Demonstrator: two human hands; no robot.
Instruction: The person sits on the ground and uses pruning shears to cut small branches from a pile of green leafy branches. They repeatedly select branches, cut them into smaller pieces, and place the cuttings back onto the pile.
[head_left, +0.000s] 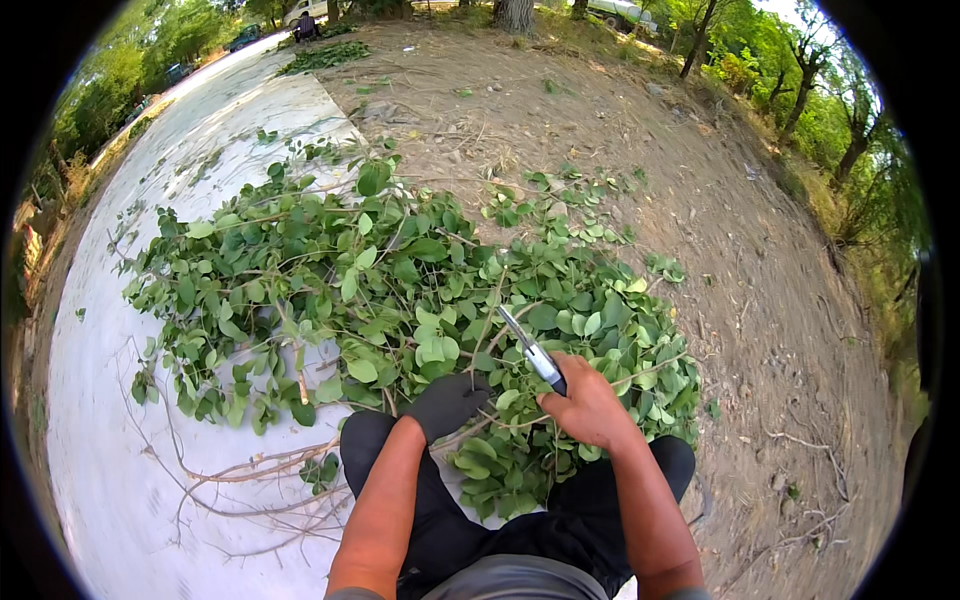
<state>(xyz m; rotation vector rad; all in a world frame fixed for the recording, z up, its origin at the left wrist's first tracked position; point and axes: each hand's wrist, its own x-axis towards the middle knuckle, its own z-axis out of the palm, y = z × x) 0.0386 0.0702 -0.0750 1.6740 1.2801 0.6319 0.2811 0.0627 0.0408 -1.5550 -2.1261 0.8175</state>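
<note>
Pruning shears (534, 352) are held in my bare right hand (583, 401), their tip pointing up and left over the leaves. My left hand (448, 407), in a dark glove, is closed around a thin leafy branch (484, 330) just left of the shears. Cut branches with broad green leaves (300, 262) lie in a wide heap before me and reach between my knees. Whether the shears' blades are apart is too small to tell.
Bare twigs (255, 480) lie on the pale concrete slab (112, 375) at left. Dirt ground (765, 337) with dry sticks spans the right. Farther off are a tree trunk (514, 15), another leafy pile (326, 57), a seated person (306, 27) and parked vehicles.
</note>
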